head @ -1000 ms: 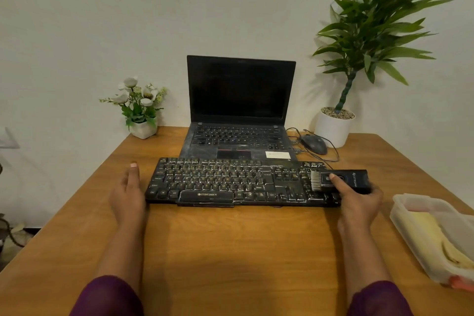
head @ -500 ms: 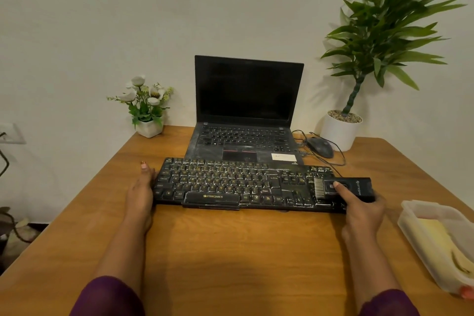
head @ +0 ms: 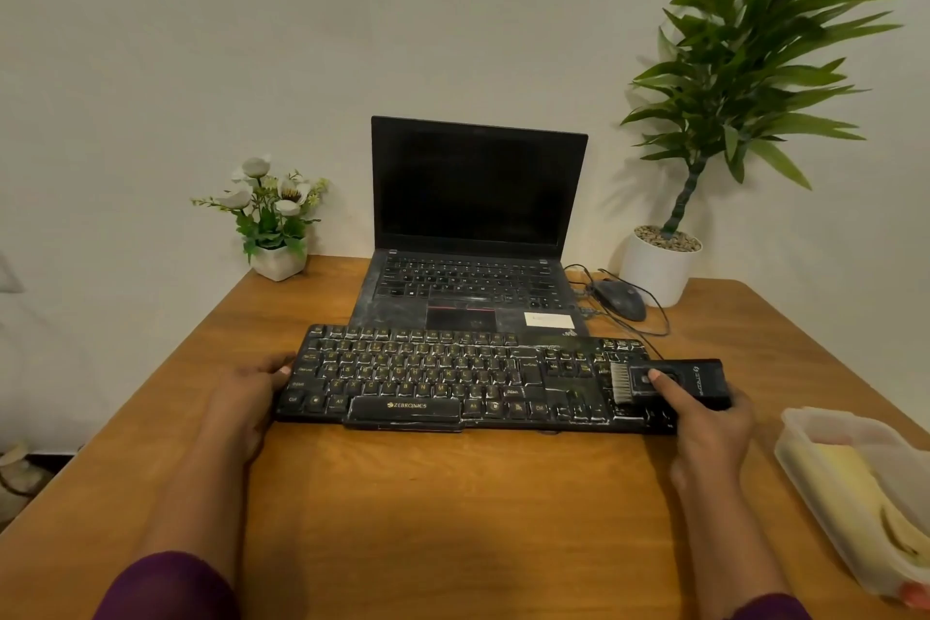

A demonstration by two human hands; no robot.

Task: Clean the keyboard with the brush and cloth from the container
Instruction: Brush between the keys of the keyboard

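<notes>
A dusty black keyboard [head: 428,380] lies across the middle of the wooden table [head: 453,509]. My right hand [head: 704,423] grips a flat black brush [head: 674,383], forefinger on top, with its bristles on the keys at the keyboard's right end. My left hand [head: 246,393] holds the keyboard's left edge, fingers curled against it. A clear plastic container [head: 825,438] with a yellow cloth [head: 855,483] inside sits at the right edge of the table.
An open black laptop [head: 473,227] stands right behind the keyboard. A wired mouse [head: 619,300] and a tall potted plant [head: 659,262] are at the back right. A small white flower pot [head: 277,257] is at the back left.
My left hand has moved from lying flat on the table beside the keyboard to gripping its left edge. The right hand stays with the brush at the right end.
</notes>
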